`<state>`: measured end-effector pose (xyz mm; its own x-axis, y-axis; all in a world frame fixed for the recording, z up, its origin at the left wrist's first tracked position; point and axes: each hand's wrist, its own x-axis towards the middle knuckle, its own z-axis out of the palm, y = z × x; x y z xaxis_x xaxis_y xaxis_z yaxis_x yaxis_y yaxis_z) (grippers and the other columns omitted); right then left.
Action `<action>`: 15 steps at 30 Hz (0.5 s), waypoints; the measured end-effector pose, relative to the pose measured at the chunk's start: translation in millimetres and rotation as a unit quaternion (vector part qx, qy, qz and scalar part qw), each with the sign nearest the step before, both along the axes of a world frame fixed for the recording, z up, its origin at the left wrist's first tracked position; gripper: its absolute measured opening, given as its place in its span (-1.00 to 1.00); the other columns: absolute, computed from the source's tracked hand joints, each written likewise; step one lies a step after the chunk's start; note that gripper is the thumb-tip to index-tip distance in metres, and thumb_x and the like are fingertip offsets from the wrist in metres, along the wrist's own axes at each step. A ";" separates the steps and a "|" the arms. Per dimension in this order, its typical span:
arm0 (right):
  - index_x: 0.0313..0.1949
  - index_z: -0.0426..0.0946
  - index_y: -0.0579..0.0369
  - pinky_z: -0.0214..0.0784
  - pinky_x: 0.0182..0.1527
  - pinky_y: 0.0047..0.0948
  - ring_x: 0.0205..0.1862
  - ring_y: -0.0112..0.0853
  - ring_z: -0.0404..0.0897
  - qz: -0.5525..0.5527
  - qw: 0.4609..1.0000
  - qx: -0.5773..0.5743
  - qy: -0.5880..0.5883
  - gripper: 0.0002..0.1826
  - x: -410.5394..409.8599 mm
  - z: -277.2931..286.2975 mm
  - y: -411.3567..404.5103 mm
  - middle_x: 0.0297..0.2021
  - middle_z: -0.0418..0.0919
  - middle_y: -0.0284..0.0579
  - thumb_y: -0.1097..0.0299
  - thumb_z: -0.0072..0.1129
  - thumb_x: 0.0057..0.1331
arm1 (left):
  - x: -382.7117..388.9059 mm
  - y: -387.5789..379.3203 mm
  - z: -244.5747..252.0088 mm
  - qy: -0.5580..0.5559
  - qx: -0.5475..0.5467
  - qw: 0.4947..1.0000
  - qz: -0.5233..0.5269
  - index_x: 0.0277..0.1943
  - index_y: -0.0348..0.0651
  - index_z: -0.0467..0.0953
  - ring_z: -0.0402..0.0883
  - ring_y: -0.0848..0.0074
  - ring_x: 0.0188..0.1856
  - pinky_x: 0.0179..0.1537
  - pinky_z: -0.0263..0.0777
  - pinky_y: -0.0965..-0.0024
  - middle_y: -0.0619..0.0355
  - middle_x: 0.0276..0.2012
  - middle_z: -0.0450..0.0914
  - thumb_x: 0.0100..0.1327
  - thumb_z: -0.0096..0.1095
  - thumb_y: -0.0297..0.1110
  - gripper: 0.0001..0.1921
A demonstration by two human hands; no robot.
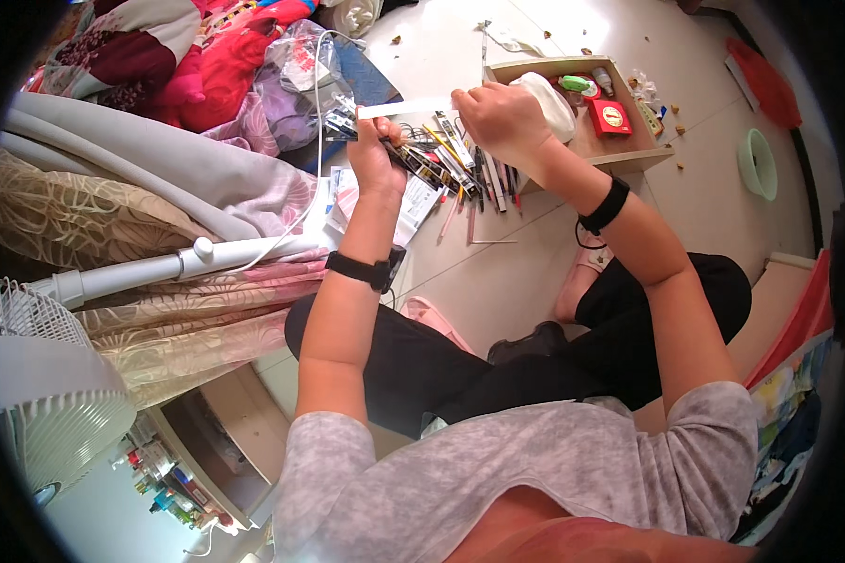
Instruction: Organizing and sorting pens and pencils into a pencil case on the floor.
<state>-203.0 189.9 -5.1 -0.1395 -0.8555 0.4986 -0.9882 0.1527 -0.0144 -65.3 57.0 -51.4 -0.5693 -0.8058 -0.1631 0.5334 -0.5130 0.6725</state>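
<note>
A narrow white strip (410, 108) is stretched between my two hands, above the floor. Its left end is pinched by my left hand (377, 156), the thumb pointing up along it. At the other end, the fingers of my right hand (500, 119) are closed on the strip. Dark printed pen packets (426, 167) show beside my left hand; whether its curled fingers also hold some of them, I cannot tell. Below the strip, several pens and pencils (493, 179) lie in a loose pile on the tiles. Printed papers (417, 204) are partly hidden behind my left wrist.
Right of the pile stands a wooden drawer (623, 160) holding a red box (610, 118), a green item (575, 84) and a white cloth (549, 105). A pale green basin (757, 164) is farther right. Clothes and plastic bags (303, 77), a white cable and a fan (56, 373) are left.
</note>
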 end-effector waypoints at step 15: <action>-0.51 0.54 0.09 0.48 -0.37 -0.34 -0.37 -0.32 0.58 -0.017 0.982 0.185 0.032 -0.85 -112.2 -31.5 36.8 -0.30 0.51 -0.18 0.36 0.01 0.13 | 4.1 -2.7 6.3 0.040 -0.020 0.995 -0.088 -0.23 -0.15 0.35 0.32 0.59 -0.53 -0.49 0.22 0.54 0.27 -0.56 0.32 0.30 0.12 -0.09 -0.71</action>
<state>-315.2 226.7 -36.5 -0.1501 -0.9750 0.1638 -0.9795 0.1692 0.1094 -61.2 54.3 -45.0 -0.7128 -0.6967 -0.0808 0.4901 -0.5772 0.6532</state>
